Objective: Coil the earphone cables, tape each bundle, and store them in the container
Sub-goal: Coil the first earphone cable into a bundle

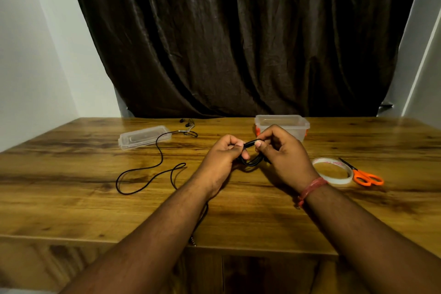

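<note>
Above the middle of the wooden table, my left hand (223, 155) and my right hand (284, 154) both pinch a small black coil of earphone cable (250, 161). A second black earphone cable (152, 169) lies loose on the table to the left; its earbuds (187, 124) sit at the back and its plug (192, 241) hangs over the front edge under my left forearm. The clear container (282, 124) with orange clips stands open behind my right hand. A tape roll (333, 170) lies to the right of my right wrist.
The container's clear lid (144, 137) lies at the back left. Orange-handled scissors (365, 175) lie just right of the tape roll. A dark curtain hangs behind the table's far edge, with white walls on both sides.
</note>
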Available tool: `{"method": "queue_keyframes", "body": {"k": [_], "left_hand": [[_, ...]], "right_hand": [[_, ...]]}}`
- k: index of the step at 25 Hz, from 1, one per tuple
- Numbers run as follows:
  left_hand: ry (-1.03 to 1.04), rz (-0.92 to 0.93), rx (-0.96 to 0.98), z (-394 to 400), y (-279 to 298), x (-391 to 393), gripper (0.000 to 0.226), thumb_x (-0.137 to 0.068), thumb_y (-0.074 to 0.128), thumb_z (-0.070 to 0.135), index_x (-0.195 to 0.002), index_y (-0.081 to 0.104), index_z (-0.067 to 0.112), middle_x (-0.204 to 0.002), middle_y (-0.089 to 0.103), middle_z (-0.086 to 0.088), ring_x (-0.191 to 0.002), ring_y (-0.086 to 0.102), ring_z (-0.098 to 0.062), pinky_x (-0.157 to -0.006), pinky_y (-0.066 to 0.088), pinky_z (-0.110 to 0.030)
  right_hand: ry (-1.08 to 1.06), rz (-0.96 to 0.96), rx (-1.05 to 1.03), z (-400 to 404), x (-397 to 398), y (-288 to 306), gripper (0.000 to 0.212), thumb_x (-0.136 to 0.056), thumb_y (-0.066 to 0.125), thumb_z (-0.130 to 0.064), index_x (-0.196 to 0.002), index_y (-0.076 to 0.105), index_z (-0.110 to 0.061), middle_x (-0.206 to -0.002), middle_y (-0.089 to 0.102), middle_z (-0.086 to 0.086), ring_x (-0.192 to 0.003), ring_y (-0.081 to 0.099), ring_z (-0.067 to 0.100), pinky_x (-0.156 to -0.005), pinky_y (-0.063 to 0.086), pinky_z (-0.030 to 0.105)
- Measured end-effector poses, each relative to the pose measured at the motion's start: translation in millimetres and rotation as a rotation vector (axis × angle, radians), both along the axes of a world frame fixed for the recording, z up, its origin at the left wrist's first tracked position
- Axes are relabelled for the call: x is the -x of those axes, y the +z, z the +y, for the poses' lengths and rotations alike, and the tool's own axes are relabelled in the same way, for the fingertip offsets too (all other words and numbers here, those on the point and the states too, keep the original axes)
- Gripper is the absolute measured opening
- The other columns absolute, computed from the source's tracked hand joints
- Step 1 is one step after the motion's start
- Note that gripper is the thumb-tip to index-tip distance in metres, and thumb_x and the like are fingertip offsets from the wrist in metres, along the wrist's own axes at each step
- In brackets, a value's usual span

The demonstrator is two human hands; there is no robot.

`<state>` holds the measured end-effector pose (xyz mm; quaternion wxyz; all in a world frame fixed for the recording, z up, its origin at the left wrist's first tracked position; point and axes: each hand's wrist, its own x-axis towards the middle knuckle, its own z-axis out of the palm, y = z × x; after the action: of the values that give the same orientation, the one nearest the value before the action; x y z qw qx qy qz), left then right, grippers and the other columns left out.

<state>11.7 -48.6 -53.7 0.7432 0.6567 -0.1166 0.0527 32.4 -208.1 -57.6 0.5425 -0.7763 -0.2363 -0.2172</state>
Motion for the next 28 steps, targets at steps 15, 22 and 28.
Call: {"method": "queue_keyframes", "body": {"k": [15,22,28], "left_hand": [[-0.111,-0.043,-0.016,2.0,-7.2,-4.0,0.017,-0.103,0.044,0.012,-0.089,0.053,0.011,-0.064,0.059,0.003,-0.066,0.055,-0.012,-0.071,0.044,-0.028],[-0.18,-0.028,0.001,2.9,-9.8,-5.7,0.024,-0.106,0.034,0.012,-0.093,0.053,0.017,-0.066,0.04,0.002,-0.051,0.029,-0.005,-0.066,0.036,-0.026],[-0.292,0.008,0.152,3.6,-7.2,-4.0,0.026,-0.103,0.033,0.005,-0.091,0.055,0.009,-0.071,0.037,-0.002,-0.052,0.027,-0.006,-0.063,0.026,-0.028]], "right_hand": [[0.09,0.018,0.065,0.3,0.3,-2.1,0.013,-0.09,0.069,-0.015,-0.087,0.066,-0.027,-0.082,0.071,-0.003,-0.081,0.067,0.016,-0.077,0.057,0.042],[0.067,0.061,0.07,3.0,0.0,-1.6,0.013,-0.089,0.069,-0.016,-0.086,0.066,-0.028,-0.082,0.071,0.001,-0.083,0.068,0.025,-0.08,0.055,0.053],[0.056,0.101,0.044,1.4,0.7,-1.1,0.013,-0.091,0.068,-0.019,-0.088,0.068,-0.031,-0.085,0.072,-0.003,-0.086,0.069,0.019,-0.083,0.056,0.05]]}}
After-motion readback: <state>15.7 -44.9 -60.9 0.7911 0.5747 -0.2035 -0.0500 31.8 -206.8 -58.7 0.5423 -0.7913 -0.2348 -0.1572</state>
